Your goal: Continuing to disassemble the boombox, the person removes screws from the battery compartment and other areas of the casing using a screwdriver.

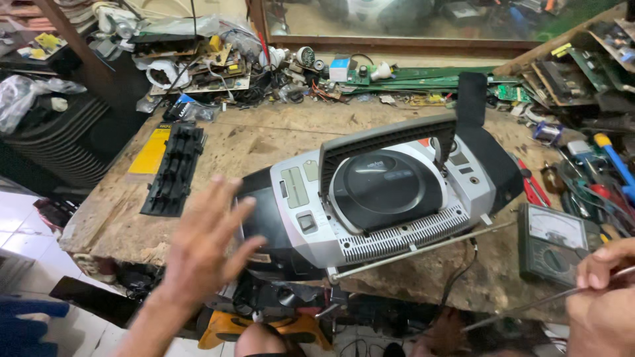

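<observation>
A silver and black portable stereo (390, 198) lies on the worn wooden workbench (264, 135), its carry handle raised and a thin telescopic antenna (423, 248) along its front edge. My left hand (205, 248) hovers open just left of the stereo, fingers spread, touching nothing that I can see. At the bottom right, my right hand (605, 297) is closed around a thin metal rod (522, 307) that points toward the lower left.
An analog multimeter (552, 241) lies right of the stereo. A black slotted panel (173, 168) and a yellow strip (151, 151) rest at the left. Circuit boards, wires and parts crowd the back edge. Red pliers (532, 185) and tools fill the right side.
</observation>
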